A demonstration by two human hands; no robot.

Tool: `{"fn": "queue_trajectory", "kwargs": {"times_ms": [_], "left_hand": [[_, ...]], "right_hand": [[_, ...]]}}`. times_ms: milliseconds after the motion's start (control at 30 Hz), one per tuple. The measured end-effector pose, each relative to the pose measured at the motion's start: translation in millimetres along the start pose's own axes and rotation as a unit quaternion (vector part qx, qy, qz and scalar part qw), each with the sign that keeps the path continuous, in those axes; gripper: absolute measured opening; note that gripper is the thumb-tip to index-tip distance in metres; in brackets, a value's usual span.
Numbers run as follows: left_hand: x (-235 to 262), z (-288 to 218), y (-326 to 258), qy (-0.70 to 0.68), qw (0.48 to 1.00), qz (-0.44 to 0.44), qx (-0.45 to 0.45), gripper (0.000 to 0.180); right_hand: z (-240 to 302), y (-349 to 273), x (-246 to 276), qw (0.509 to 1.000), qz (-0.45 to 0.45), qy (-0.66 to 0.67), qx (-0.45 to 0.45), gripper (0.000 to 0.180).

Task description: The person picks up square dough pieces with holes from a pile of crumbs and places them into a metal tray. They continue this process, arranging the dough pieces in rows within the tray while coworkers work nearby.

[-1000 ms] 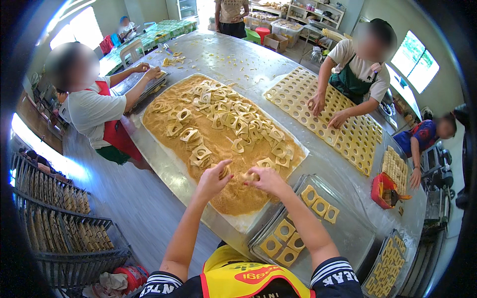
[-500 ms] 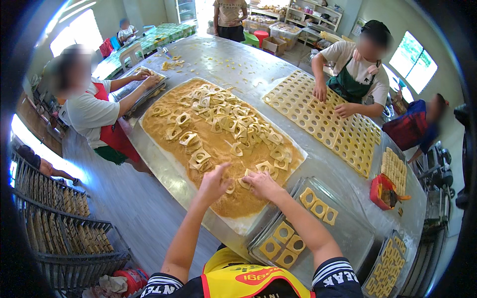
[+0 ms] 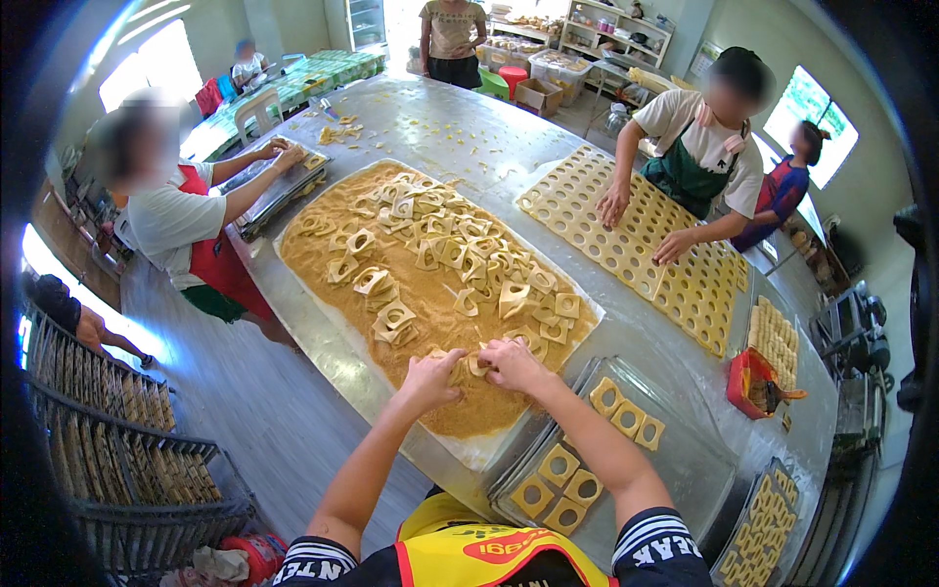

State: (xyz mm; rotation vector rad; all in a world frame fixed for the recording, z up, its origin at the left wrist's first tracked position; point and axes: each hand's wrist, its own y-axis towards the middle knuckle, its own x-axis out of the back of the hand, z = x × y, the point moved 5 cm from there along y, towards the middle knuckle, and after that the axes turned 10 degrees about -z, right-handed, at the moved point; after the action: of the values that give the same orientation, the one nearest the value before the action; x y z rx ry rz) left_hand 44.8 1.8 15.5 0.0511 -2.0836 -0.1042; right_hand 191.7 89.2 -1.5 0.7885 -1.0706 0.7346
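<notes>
My left hand (image 3: 430, 380) is low over the crumb-covered sheet (image 3: 337, 313), its fingers bent and the thumb apart from them. Just to its right, my right hand (image 3: 515, 366) pinches a pale dough cutout (image 3: 476, 364) with a hole in it; the fingers partly hide this piece. A loose heap of similar square dough cutouts (image 3: 455, 249) lies in the brown crumbs beyond my hands. Next to my right forearm, a glass tray (image 3: 675, 484) holds several dough squares (image 3: 558, 465) with round holes, laid in rows.
Across the metal table (image 3: 430, 112), a person in a green apron (image 3: 685, 176) handles a large perforated dough sheet (image 3: 626, 235). At left, a person in a red apron (image 3: 220, 259) works at stacked trays (image 3: 279, 201). A red container (image 3: 751, 382) and a filled tray (image 3: 758, 528) are at right.
My left hand has come down and right, close to my right hand. The green-aproned person's hands have shifted over the dough sheet. A person behind at right has straightened up.
</notes>
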Motion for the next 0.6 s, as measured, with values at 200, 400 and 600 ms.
{"fn": "queue_trajectory", "kwargs": {"times_ms": [200,400,600], "left_hand": [[7,33,19,-0.493,0.835,0.015,0.243,0.054],[8,34,53,-0.714,0.634,0.011,0.298,0.046],[-17,14,115,-0.356,0.922,-0.107,0.110,0.061]], "right_hand": [[-38,-1,12,0.924,-0.029,0.276,-0.263,0.036],[-59,-20,36,0.643,-0.148,0.648,-0.381,0.035],[-97,-40,67,0.862,-0.316,0.146,-0.368,0.034]]}}
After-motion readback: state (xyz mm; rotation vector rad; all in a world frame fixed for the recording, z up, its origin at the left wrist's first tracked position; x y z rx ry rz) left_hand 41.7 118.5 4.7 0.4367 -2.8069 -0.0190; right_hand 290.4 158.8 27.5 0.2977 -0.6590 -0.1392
